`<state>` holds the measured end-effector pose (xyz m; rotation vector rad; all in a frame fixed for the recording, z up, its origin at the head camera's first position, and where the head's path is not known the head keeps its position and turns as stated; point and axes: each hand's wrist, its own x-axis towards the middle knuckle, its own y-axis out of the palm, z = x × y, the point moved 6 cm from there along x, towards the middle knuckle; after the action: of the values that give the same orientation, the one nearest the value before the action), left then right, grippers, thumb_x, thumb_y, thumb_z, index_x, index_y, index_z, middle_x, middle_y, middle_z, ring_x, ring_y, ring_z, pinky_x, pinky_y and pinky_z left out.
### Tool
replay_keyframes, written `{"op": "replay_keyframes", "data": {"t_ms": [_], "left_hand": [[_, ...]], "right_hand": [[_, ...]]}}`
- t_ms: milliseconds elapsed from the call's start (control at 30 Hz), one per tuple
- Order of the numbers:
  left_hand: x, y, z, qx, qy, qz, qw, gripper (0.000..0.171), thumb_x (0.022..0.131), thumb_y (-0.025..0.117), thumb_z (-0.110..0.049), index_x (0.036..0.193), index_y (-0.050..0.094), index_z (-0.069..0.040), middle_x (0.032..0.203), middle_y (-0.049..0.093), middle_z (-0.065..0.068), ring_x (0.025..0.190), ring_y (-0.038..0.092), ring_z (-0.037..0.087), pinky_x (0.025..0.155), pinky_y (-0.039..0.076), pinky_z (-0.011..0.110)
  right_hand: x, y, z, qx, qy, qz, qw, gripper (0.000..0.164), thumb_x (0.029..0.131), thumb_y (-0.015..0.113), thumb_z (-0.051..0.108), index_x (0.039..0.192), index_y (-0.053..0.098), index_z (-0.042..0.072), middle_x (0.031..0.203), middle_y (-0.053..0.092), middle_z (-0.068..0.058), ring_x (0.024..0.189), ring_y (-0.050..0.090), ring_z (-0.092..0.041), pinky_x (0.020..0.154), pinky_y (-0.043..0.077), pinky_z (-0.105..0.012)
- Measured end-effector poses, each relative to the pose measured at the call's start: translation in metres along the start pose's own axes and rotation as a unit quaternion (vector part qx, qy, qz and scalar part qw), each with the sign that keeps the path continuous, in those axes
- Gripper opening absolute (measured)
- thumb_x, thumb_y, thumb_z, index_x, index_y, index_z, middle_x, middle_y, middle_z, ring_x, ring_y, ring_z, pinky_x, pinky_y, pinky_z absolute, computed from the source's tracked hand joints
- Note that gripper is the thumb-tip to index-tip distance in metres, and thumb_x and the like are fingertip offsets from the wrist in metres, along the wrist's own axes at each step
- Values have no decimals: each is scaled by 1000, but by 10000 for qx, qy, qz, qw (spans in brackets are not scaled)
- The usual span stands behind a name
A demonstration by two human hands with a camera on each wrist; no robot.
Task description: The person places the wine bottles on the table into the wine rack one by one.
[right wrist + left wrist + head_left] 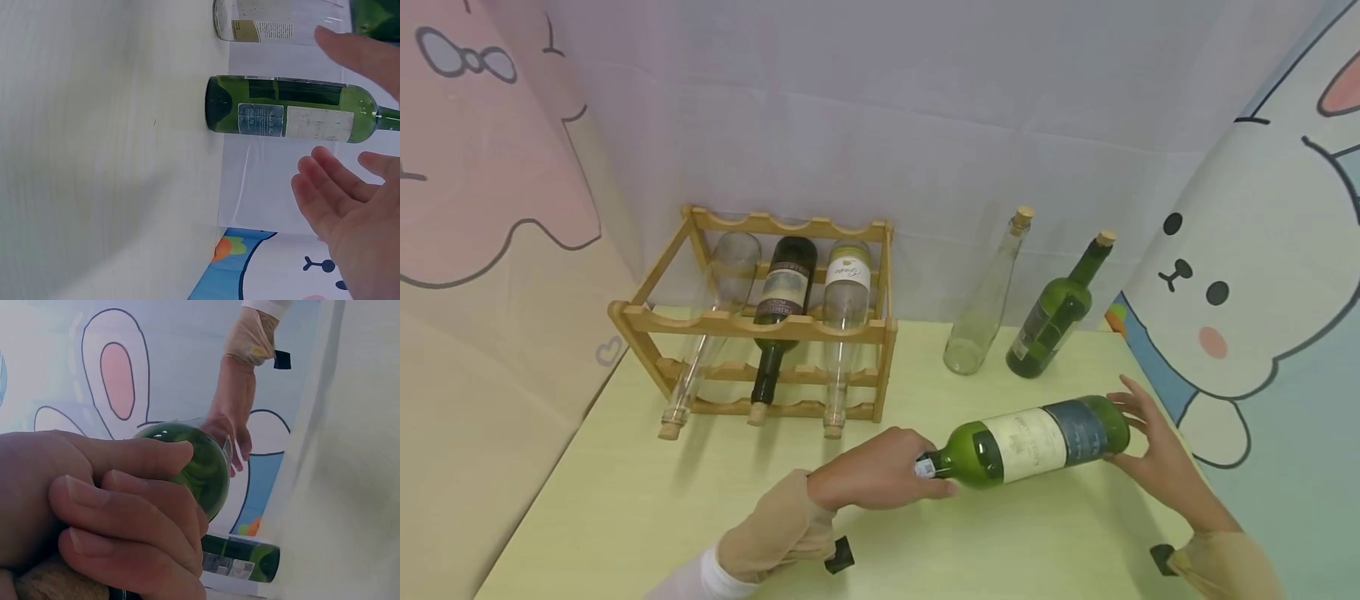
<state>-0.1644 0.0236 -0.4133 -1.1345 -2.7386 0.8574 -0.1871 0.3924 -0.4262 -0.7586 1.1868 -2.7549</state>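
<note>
A green wine bottle point(1030, 446) with a cream and blue label lies tilted in the air over the table, its neck to the left. My left hand point(883, 475) grips it by the neck; in the left wrist view a cork point(59, 584) shows under the curled fingers. At the bottle's base is my right hand point(1153, 454), its fingers spread around the bottom end. The right wrist view has that hand point(356, 206) with fingers loosely extended, and only part of the held bottle point(378, 19) in the top corner.
A wooden rack point(808, 327) at the back left bears a clear bottle point(730, 267), a dark wine bottle point(784, 292) and a white-labelled clear bottle point(847, 275), corks toward me. Behind the held bottle stand a tall clear bottle point(981, 321) and a corked green bottle point(1052, 321).
</note>
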Motion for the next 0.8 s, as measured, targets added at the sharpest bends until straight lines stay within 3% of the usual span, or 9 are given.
{"op": "replay_keyframes", "data": {"t_ms": [33,133,233,267,400,500,533,633,800], "left_hand": [[-2,-1,0,-11,23,-7,10000,35,98,80,-36,72,63,-19,62,52,-11,53,43,2,53,38,20],[-10,-6,-1,-49,59,-63,10000,34,97,80,-37,74,64,-19,63,54,-11,54,45,2,54,40,20],[-18,-12,-1,-63,35,-161,9998,34,97,80,-39,75,63,-19,64,54,-11,55,46,3,54,40,21],[-21,-14,-1,-88,14,-195,9998,35,97,80,-40,75,63,-19,64,53,-11,55,45,3,54,39,21],[-33,-23,-3,-211,-15,-286,9994,36,97,79,-42,76,63,-18,65,51,-11,56,45,4,54,40,23],[-41,-30,-4,-193,-4,-358,9992,36,98,78,-44,77,63,-18,66,53,-11,57,47,4,55,43,24],[-43,-33,-5,-152,-9,-396,9991,36,98,78,-45,78,63,-18,67,54,-11,58,49,4,56,44,24],[-51,-43,-6,11,-2,-581,9983,36,98,77,-47,80,64,-19,69,57,-10,59,52,5,58,48,26],[-62,-59,-8,139,18,-841,9964,31,101,75,-47,99,73,-17,77,63,-8,63,57,7,60,51,29]], "right_hand": [[1,0,0,-27,72,17,10000,127,61,85,-32,167,23,-1,142,46,23,127,36,20,99,30,0],[2,-1,0,-60,151,9,9999,120,65,85,-30,166,27,-1,140,46,24,126,36,22,99,30,0],[4,-2,-1,-35,156,-55,9999,112,68,83,-30,164,31,-3,138,48,27,124,39,21,99,32,0],[4,-2,-1,-22,140,-85,9999,109,69,82,-29,163,34,-3,135,43,35,124,41,21,99,33,0],[5,1,-1,-87,293,-75,9995,97,76,85,-20,160,40,-1,132,46,36,120,43,22,98,33,0],[6,6,1,-263,581,42,9980,87,84,87,-8,159,43,3,135,51,25,118,41,23,97,36,-4],[6,7,2,-284,697,93,9971,84,87,87,-2,159,44,4,136,55,17,117,41,24,99,41,-11],[10,12,5,-337,912,245,9950,75,93,85,8,157,46,7,139,60,-6,117,41,23,99,43,-14],[17,21,10,-68,727,295,9969,67,95,82,5,154,49,2,136,64,-20,118,47,16,98,35,-1]]}}
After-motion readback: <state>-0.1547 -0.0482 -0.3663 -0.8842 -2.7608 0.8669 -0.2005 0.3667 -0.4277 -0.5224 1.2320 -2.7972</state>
